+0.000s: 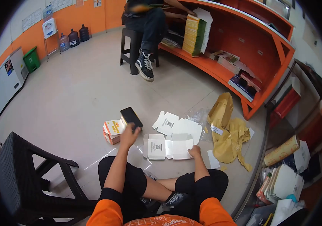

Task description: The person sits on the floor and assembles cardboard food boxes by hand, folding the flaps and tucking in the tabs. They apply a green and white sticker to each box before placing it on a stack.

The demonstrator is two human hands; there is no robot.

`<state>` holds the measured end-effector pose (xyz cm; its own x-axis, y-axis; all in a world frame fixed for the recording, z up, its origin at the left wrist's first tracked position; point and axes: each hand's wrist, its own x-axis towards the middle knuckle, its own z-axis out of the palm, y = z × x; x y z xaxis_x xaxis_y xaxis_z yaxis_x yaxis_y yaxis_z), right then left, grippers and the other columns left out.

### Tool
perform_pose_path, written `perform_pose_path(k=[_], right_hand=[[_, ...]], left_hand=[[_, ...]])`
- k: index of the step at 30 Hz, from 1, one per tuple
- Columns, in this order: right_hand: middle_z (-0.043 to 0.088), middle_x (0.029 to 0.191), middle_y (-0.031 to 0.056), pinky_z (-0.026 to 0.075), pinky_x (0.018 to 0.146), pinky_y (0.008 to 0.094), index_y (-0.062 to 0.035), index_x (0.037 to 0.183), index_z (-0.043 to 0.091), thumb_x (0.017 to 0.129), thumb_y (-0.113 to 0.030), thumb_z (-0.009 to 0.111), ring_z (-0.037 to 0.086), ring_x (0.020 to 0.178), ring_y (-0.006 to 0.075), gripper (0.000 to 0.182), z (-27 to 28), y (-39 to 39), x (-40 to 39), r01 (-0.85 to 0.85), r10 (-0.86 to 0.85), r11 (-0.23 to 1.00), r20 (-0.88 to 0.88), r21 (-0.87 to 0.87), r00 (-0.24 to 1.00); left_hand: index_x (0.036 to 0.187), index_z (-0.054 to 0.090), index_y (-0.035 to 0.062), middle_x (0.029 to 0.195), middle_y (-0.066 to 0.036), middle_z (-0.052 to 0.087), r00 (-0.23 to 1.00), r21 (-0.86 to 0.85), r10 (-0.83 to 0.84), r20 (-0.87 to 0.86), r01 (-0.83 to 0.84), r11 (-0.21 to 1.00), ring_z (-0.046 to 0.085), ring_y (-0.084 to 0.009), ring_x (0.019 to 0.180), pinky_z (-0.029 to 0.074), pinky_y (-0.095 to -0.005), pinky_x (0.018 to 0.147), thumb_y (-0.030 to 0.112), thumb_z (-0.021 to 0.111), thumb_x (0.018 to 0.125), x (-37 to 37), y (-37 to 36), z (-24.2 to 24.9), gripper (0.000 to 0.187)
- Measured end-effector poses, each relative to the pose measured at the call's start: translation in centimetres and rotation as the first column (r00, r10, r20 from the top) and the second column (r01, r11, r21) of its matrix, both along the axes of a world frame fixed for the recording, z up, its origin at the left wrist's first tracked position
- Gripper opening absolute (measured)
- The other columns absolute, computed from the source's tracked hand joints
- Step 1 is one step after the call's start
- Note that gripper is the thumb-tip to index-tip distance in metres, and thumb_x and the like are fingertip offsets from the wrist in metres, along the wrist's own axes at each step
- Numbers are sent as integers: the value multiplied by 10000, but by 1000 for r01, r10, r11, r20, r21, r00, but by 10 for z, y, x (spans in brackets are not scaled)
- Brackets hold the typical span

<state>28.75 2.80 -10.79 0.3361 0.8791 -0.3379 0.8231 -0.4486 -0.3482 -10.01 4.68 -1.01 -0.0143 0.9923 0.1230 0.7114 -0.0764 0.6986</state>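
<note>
My left hand is at the lower end of a black phone, its thumb and fingers closed about that end. The phone overlaps a small stack of orange-and-white printed cartons on the floor. At the right edge of an unfolded white carton, my right hand pinches the cardboard. This carton lies flat with its printed panel to the left. Just beyond it is another unfolded white carton, partly overlapped.
Torn brown wrapping paper and clear plastic lie to the right. A black stool stands at left. Ahead, a seated person handles a tall stack of booklets at an orange shelf. Books fill the right side.
</note>
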Motion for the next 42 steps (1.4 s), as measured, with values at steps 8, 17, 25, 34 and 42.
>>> perform_pose_path(k=[8, 17, 25, 34, 42], right_hand=[[609, 1097, 259, 469, 942, 403, 62, 1014, 628, 740, -78, 604, 565, 1085, 384, 308, 6, -6, 3, 47, -44, 998, -55, 41, 998], [666, 1013, 211, 511, 879, 361, 7, 964, 668, 700, -177, 745, 642, 976, 331, 331, 16, -15, -15, 261, -272, 939, 16, 224, 962], [689, 927, 167, 533, 818, 357, 20, 889, 660, 687, -212, 810, 667, 904, 298, 342, 32, -12, -6, 281, -250, 948, -199, 150, 948], [636, 697, 178, 494, 373, 309, -12, 1163, 442, 884, -69, 590, 613, 461, 217, 321, 102, -10, -12, 284, 13, 935, -821, 212, 570], [563, 613, 98, 429, 352, 270, -169, 1300, 255, 918, -102, 570, 549, 417, 160, 500, 203, -53, -55, 202, 359, 851, -817, 485, 450]], left_hand=[[1162, 605, -50, 1170, -240, 607, 730, -765, -600, -327, 168, 622, 596, -360, 1069, 452, -410, 926, 637, 551, 807, 20, 17, -89, 775], [982, 682, -46, 945, -188, 678, 728, -797, -653, -208, 261, 544, 641, -306, 846, 487, -400, 793, 692, 522, 792, 25, 19, -102, 778], [994, 677, -48, 931, -189, 672, 715, -777, -668, -208, 293, 556, 637, -306, 826, 484, -403, 782, 668, 507, 817, 24, 17, -100, 756], [1284, 510, -4, 1284, -219, 537, 771, -309, -623, -134, 565, 765, 511, -346, 1197, 409, -372, 997, 583, 644, 767, 61, -10, 23, 793], [971, 702, 82, 855, -108, 682, 799, 345, -590, 116, 524, 779, 660, -266, 748, 514, -335, 657, 181, 666, 838, 129, -45, 66, 169]])
